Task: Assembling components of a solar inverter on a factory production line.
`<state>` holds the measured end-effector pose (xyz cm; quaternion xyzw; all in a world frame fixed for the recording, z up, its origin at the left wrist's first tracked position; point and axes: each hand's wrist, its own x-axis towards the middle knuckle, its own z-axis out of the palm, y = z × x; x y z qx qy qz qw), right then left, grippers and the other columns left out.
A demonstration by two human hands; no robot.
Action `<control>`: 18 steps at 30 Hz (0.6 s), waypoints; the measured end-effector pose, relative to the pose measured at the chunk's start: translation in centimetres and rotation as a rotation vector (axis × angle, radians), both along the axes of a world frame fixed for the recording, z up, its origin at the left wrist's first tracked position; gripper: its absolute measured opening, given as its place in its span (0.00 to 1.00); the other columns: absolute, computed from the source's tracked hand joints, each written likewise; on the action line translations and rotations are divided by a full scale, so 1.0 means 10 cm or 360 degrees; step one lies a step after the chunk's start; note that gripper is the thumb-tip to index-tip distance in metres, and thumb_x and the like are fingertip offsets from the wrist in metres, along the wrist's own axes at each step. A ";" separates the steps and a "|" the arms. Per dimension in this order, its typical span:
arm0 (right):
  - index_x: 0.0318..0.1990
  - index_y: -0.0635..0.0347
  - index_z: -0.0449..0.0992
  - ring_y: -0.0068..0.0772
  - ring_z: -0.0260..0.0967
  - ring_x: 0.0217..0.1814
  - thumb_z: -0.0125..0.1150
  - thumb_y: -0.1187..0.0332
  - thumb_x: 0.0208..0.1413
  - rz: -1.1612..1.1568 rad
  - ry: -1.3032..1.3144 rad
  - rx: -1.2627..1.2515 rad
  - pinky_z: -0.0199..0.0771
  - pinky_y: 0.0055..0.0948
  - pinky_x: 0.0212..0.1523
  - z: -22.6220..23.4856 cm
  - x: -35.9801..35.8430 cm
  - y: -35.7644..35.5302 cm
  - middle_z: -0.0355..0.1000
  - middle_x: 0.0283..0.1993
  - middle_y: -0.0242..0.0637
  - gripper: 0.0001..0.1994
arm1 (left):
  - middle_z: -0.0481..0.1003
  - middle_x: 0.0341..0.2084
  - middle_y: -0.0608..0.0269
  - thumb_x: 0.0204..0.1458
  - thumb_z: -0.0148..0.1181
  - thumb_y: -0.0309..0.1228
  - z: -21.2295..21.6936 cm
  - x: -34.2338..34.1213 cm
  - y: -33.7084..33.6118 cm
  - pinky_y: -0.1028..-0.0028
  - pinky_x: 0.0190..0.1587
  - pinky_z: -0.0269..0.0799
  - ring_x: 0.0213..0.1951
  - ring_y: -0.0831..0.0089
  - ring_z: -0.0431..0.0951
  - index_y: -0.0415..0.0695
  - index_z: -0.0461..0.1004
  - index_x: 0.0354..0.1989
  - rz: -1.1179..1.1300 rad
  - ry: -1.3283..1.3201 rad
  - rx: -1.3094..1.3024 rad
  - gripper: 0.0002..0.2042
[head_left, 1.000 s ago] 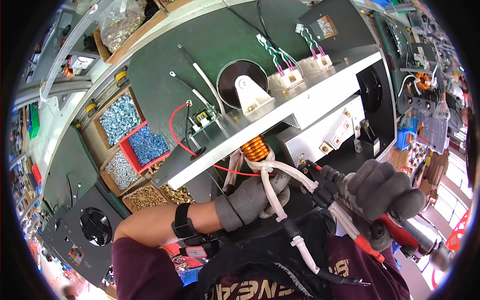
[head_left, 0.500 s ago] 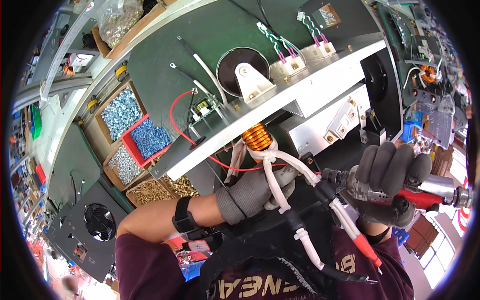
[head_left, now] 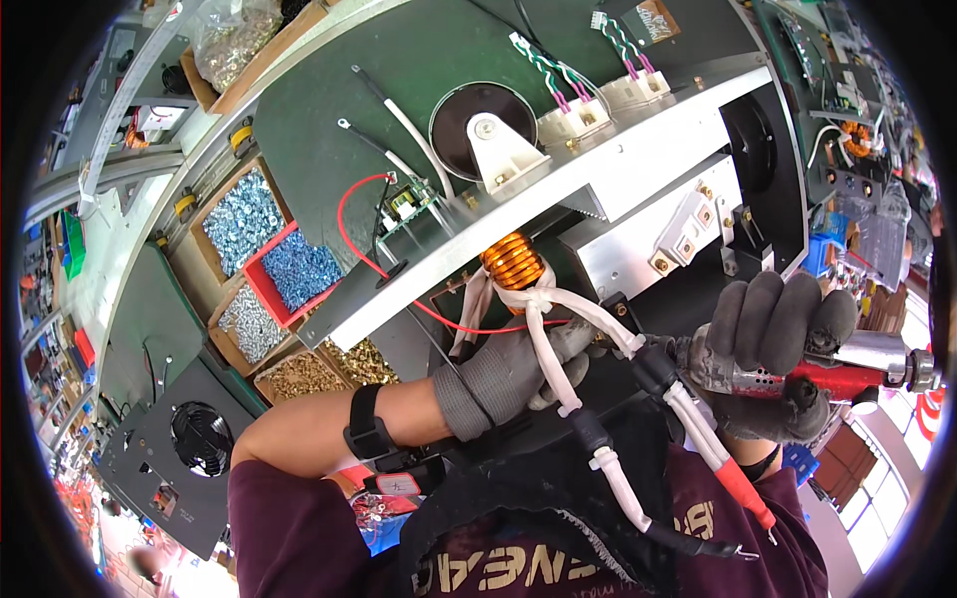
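Observation:
My left hand (head_left: 503,381), in a grey glove, reaches in under the copper-wound coil (head_left: 512,261). Its fingers are curled behind the white-sleeved cables (head_left: 546,354); what they hold, if anything, is hidden. My right hand (head_left: 773,349), gloved too, is wrapped round a red and silver power driver (head_left: 842,377) that points left. The driver's front end lies close to a black-banded cable (head_left: 655,367), which partly covers it. The cables hang from the coil toward my chest, one ending in a red sleeve (head_left: 746,488). The coil sits below the pale metal plate (head_left: 478,259) of an open chassis.
A round dark component (head_left: 469,125) on a white bracket and a small circuit board (head_left: 407,209) stand on the plate's far side. To the left are bins of screws, including a red bin (head_left: 261,284). A grey panel with a fan (head_left: 199,439) lies at lower left.
My right hand and the driver have shifted slightly, with the driver's front end now more covered by the cable. The red-sleeved cable end has swung a little right. My left hand stays nearly in place.

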<state>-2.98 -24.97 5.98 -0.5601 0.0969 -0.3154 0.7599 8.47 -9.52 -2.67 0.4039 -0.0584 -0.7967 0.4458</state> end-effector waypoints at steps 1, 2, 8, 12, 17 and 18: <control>0.42 0.50 0.65 0.25 0.61 0.21 0.63 0.63 0.47 -0.0022 -0.0007 -0.0008 0.68 0.28 0.24 0.00 0.00 0.00 0.63 0.25 0.31 0.16 | 0.65 0.10 0.70 0.58 0.45 0.49 -0.01 -0.01 0.00 0.82 0.08 0.52 0.08 0.84 0.61 0.43 0.68 0.34 0.0017 0.0024 0.0013 0.19; 0.42 0.50 0.65 0.25 0.60 0.21 0.63 0.63 0.48 -0.0042 -0.0014 -0.0015 0.68 0.28 0.25 0.00 -0.01 -0.01 0.63 0.26 0.31 0.16 | 0.66 0.11 0.71 0.58 0.46 0.50 -0.02 -0.01 0.01 0.83 0.08 0.52 0.08 0.84 0.61 0.43 0.68 0.34 0.0036 0.0049 0.0028 0.19; 0.41 0.50 0.64 0.25 0.60 0.22 0.64 0.64 0.47 -0.0007 -0.0042 0.0066 0.67 0.28 0.23 0.01 0.00 0.00 0.63 0.27 0.31 0.16 | 0.66 0.11 0.71 0.57 0.47 0.52 -0.12 -0.09 0.06 0.83 0.09 0.52 0.08 0.84 0.61 0.44 0.69 0.35 0.0002 -0.0107 -0.0223 0.21; 0.40 0.50 0.64 0.25 0.61 0.24 0.64 0.64 0.46 -0.0066 -0.0048 0.0068 0.67 0.28 0.23 0.01 0.00 0.01 0.63 0.27 0.32 0.16 | 0.66 0.12 0.72 0.57 0.46 0.52 -0.14 -0.10 0.06 0.84 0.09 0.52 0.09 0.85 0.61 0.45 0.69 0.37 0.0045 -0.0383 -0.0439 0.20; 0.41 0.50 0.65 0.27 0.62 0.25 0.65 0.63 0.47 0.0014 0.0047 0.0064 0.71 0.29 0.25 0.01 -0.01 -0.01 0.63 0.27 0.32 0.17 | 0.67 0.13 0.72 0.58 0.45 0.52 -0.03 -0.04 0.05 0.84 0.10 0.52 0.09 0.85 0.61 0.44 0.69 0.38 0.0005 0.0148 0.0018 0.21; 0.41 0.50 0.65 0.27 0.62 0.25 0.65 0.63 0.47 0.0013 0.0046 0.0066 0.71 0.29 0.25 0.02 -0.01 0.00 0.63 0.27 0.32 0.17 | 0.67 0.13 0.72 0.58 0.45 0.52 -0.01 -0.03 0.04 0.84 0.10 0.52 0.09 0.85 0.61 0.44 0.69 0.38 -0.0021 0.0176 0.0100 0.21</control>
